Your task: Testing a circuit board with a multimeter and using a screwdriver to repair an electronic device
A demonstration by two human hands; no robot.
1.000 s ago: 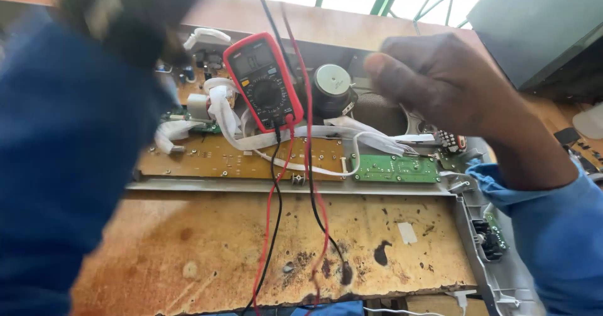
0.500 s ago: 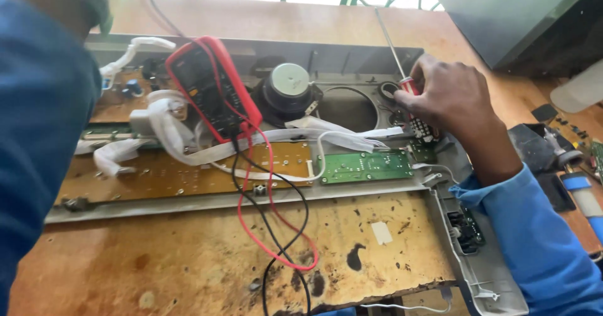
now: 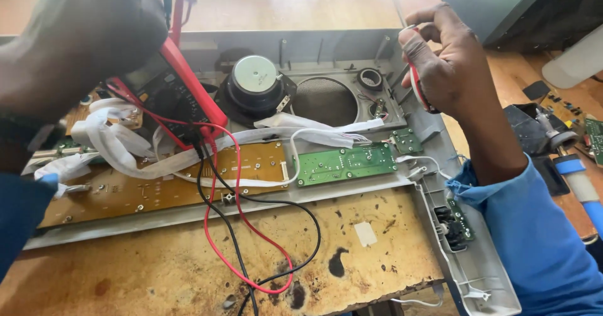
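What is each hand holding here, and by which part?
The right hand grips a red probe along its shaft. The left hand is on the red multimeter at its upper end; its grip is blurred.

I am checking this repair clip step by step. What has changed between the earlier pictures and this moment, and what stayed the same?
The right hand moved from over the speaker to the panel's right end, where it now grips a red probe. The left hand came down close over the top of the red multimeter. The green board, the white ribbon cables and the red and black leads stayed in place.
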